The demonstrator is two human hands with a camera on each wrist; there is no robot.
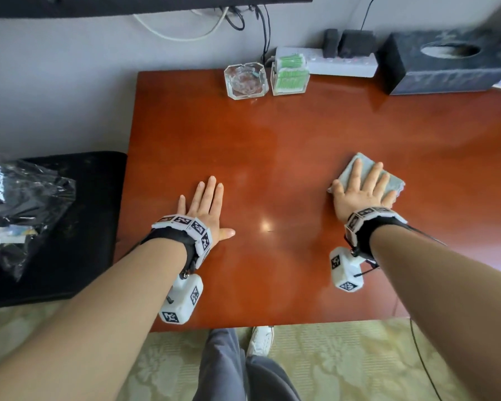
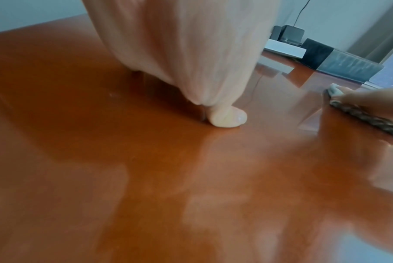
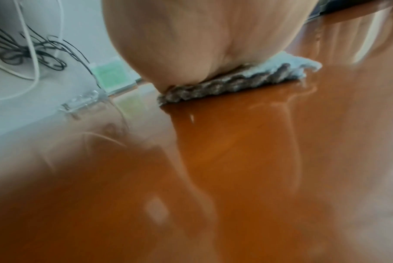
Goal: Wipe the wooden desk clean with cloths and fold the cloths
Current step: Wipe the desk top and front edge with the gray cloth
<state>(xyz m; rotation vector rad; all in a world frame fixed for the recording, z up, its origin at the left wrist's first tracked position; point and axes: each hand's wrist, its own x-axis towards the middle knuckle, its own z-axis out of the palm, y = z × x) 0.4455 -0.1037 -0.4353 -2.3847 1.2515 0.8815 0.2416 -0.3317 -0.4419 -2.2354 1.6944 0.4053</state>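
Note:
A glossy reddish wooden desk fills the middle of the head view. A folded pale blue-grey cloth lies on its right half. My right hand presses flat on the cloth with straight, spread fingers. In the right wrist view the palm sits on the cloth's edge. My left hand lies flat on the bare desk at the left, fingers straight, thumb out to the right. The left wrist view shows that thumb touching the wood and the cloth far right.
At the desk's back edge stand a glass ashtray, a clear box of green swabs, a white power strip and a dark tissue box. A black stool with a plastic bag stands left of the desk.

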